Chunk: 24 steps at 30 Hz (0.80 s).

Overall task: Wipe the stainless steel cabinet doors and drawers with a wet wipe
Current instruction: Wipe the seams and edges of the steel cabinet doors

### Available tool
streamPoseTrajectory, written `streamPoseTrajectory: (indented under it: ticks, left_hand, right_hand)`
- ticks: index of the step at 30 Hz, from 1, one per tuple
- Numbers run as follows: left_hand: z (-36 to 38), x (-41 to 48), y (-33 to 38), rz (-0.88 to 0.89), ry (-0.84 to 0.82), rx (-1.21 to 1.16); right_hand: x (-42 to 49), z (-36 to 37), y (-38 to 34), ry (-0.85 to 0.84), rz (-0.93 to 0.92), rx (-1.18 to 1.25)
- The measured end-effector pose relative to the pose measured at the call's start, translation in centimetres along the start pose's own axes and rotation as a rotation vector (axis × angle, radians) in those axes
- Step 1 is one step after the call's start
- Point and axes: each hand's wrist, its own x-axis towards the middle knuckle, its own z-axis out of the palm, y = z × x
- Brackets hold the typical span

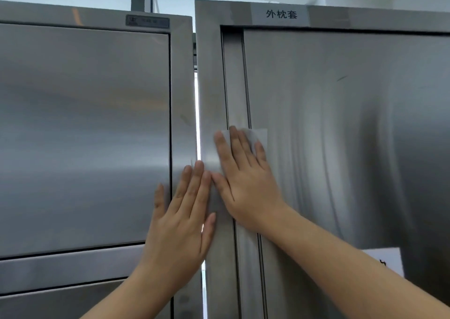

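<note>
Two stainless steel cabinets stand side by side. My right hand (243, 179) lies flat with straight fingers on a white wet wipe (258, 136), pressing it against the left frame and door edge of the right cabinet (341, 123). Only the wipe's upper part shows past my fingertips. My left hand (182, 218) rests flat and open on the right frame of the left cabinet (85, 123), across the narrow gap between the two cabinets, its index finger close to my right thumb.
A taped label with black characters (281, 14) sits on the right cabinet's top frame. A white paper sheet (387, 260) is stuck on the right door, low down. A small nameplate (147, 21) is on the left cabinet's top frame.
</note>
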Motion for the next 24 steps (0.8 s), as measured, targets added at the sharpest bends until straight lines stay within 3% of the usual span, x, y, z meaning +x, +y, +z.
streamPoseTrajectory:
  ticks: [9, 18, 24]
  left_hand:
    - [-0.1, -1.6, 0.5, 0.005, -0.039, -0.007]
    - [0.4, -6.3, 1.9, 0.01, -0.089, 0.022]
    - [0.3, -10.7, 3.2, 0.008, -0.145, 0.002]
  right_hand:
    - [4.8, -0.6, 0.7, 0.045, 0.11, -0.012]
    - [-9.5, 2.9, -4.1, 0.049, 0.139, 0.094]
    - [-9.0, 1.8, -3.8, -0.051, 0.131, 0.092]
